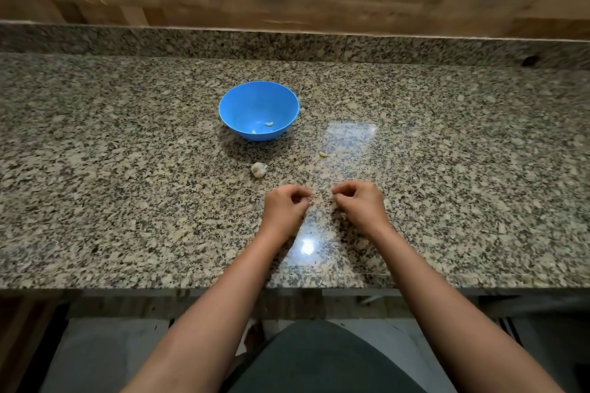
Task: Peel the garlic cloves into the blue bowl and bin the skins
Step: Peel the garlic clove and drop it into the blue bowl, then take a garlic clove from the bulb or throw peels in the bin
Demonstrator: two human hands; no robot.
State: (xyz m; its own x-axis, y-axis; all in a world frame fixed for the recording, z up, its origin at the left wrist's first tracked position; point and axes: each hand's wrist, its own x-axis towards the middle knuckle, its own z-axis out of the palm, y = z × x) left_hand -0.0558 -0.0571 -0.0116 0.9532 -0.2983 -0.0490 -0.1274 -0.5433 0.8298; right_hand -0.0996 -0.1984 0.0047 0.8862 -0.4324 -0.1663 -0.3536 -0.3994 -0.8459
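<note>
Head: left hand (285, 207), right hand (360, 205) curled

Just ahead of the fingers of the left hand (285, 207), a garlic head (259, 169) lies on the counter (127, 175), with the blue bowl (247, 99) farther beyond it. A loose clove (323, 154) lies ahead of the fingers of the right hand (360, 205). Open granite spreads outward of both sets of fingers, up to the raised back ledge (287, 43)

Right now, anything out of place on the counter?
One clove lies loose on the counter, front-right of the bowl, not inside with the other two. Nothing looks spilled or damaged.
</note>
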